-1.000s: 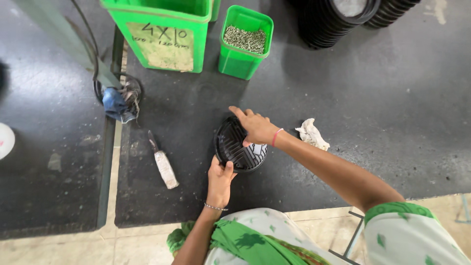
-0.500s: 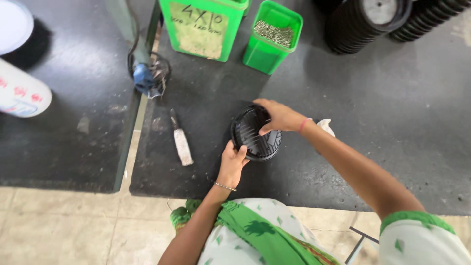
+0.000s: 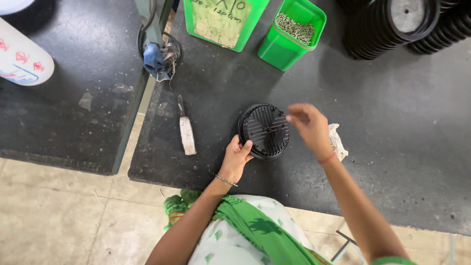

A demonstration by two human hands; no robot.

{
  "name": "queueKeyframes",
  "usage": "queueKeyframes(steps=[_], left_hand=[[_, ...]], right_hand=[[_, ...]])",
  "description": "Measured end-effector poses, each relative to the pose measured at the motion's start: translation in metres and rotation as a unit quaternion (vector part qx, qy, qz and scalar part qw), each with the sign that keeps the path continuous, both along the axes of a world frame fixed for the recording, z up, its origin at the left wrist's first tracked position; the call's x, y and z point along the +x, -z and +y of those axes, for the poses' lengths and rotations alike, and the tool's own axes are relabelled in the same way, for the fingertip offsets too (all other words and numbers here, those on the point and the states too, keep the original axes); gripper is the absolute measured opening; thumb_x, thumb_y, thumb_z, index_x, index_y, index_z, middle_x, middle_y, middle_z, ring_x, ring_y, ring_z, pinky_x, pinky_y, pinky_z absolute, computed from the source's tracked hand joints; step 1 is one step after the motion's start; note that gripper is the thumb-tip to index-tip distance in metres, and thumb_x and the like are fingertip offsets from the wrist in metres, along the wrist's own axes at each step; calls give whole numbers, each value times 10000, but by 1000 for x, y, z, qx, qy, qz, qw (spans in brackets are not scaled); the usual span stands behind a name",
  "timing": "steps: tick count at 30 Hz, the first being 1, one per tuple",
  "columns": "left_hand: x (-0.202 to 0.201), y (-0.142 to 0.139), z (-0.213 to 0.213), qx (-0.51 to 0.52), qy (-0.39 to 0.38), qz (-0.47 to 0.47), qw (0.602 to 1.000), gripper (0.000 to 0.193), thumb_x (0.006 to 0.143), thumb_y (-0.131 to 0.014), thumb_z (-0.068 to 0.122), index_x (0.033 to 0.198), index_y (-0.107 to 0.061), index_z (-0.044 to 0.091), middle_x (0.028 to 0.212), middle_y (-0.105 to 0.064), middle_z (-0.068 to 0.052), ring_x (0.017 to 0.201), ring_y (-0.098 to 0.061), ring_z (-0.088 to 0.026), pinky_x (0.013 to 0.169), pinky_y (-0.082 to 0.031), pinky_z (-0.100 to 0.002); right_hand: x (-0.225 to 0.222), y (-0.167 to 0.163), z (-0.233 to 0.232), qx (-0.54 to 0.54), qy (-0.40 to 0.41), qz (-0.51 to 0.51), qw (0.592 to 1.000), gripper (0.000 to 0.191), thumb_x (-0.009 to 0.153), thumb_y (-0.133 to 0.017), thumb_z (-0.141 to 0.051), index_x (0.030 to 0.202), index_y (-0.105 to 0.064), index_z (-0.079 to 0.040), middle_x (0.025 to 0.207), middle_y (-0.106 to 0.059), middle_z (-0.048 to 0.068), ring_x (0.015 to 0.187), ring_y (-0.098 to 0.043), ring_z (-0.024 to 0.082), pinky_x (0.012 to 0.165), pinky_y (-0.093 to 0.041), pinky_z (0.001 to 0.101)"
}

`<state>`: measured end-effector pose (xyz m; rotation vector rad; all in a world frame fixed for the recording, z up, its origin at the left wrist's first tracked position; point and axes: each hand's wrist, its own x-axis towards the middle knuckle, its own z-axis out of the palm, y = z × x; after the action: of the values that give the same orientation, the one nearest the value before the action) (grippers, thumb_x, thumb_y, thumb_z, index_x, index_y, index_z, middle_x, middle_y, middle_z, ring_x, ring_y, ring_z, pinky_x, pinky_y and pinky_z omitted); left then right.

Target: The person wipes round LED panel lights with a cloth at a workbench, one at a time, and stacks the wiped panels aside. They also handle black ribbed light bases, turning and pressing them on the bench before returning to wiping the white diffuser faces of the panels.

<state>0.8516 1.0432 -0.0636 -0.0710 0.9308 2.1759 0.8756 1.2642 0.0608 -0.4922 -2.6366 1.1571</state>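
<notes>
A black round ribbed cover (image 3: 265,130) lies flat on the dark table (image 3: 402,147). My left hand (image 3: 236,158) grips its near left rim, thumb on top. My right hand (image 3: 310,125) hovers just over the cover's right edge, blurred by motion, with its fingertips drawn together and pointing left. I cannot tell whether anything small is pinched in them. A crumpled white rag (image 3: 338,143) lies under my right wrist.
A small green bin of metal screws (image 3: 293,33) and a larger green bin (image 3: 221,22) stand at the back. Stacks of black covers (image 3: 387,27) fill the back right. A taped knife (image 3: 186,133) lies left of the cover. A white container (image 3: 22,61) rests on the left table.
My right hand has lifted off the cover's top and moved to its right edge. My left hand stays on the rim. The camera view has moved closer and shifted.
</notes>
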Motion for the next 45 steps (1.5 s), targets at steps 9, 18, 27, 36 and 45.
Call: queueKeyframes(steps=[9, 18, 27, 36, 45], left_hand=[[-1, -1, 1, -10, 6, -6, 1000, 248, 1018, -607, 181, 1224, -545, 57, 1114, -702, -42, 1002, -679, -127, 924, -581, -342], [-1, 4, 2, -51, 12, -29, 998, 262, 1020, -621, 182, 1245, -526, 90, 1019, -655, -16, 905, -647, -92, 845, -558, -311], [-2, -1, 1, -23, 14, -14, 1000, 210, 1034, -596, 166, 1186, -524, 41, 1072, -686, -41, 978, -681, -116, 916, -584, -333], [-1, -1, 1, -34, 15, -15, 999, 222, 1041, -584, 166, 1210, -521, 37, 1089, -690, -49, 985, -683, -120, 915, -573, -339], [-3, -7, -3, -46, 23, -16, 999, 232, 1035, -575, 170, 1225, -533, 43, 1092, -697, -49, 997, -690, -121, 931, -578, -334]], right_hand=[[22, 2, -61, 75, -12, 42, 996, 174, 882, -767, -86, 1055, -770, -61, 950, -746, 75, 769, -717, 163, 718, -568, 278], [13, 5, -68, 121, 4, 39, 992, 123, 932, -732, -73, 1048, -764, -44, 946, -733, 96, 744, -708, 197, 693, -560, 293], [25, 13, -62, 104, 18, 51, 993, 131, 944, -712, -41, 1069, -747, -24, 990, -738, 96, 803, -728, 178, 738, -583, 283], [22, 12, -57, 54, 27, 42, 997, 210, 920, -738, -50, 1130, -742, -35, 984, -741, 94, 848, -748, 160, 773, -599, 273], [15, 12, -60, 73, 7, 33, 997, 182, 900, -760, -53, 1082, -771, -41, 1001, -736, 77, 843, -724, 154, 746, -575, 273]])
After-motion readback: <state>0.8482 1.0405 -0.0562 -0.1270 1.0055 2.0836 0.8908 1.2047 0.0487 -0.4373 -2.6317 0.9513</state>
